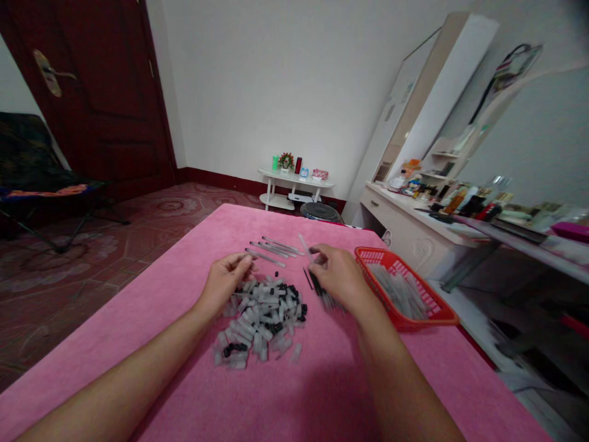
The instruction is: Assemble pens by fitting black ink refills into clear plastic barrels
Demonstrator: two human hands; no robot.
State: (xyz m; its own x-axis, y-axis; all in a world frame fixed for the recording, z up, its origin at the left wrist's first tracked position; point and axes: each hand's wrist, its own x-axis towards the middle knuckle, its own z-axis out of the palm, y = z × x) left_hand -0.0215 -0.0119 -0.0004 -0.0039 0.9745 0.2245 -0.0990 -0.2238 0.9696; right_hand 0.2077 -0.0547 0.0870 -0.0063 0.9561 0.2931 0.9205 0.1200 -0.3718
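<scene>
My right hand (338, 273) grips a translucent pen barrel (304, 244) between thumb and fingers, its far end pointing up and left. Beneath that hand lie several dark, thin pen refills (308, 279), partly covered by it. My left hand (225, 279) is closed, thumb against the curled forefinger, at the upper left of a heap of clear pen caps and small black plugs (264, 316). Whatever it may hold is too small to make out. Beyond the hands, several pens (276, 248) with dark ends lie roughly side by side. One loose black plug (277, 274) sits above the heap.
A red plastic basket (442, 312) full of clear barrels stands right of my right hand. Everything rests on a pink cloth-covered table (184, 393). Farther off are a white shelf (294, 177), a cluttered dresser (414, 215) and a folding chair (41, 178).
</scene>
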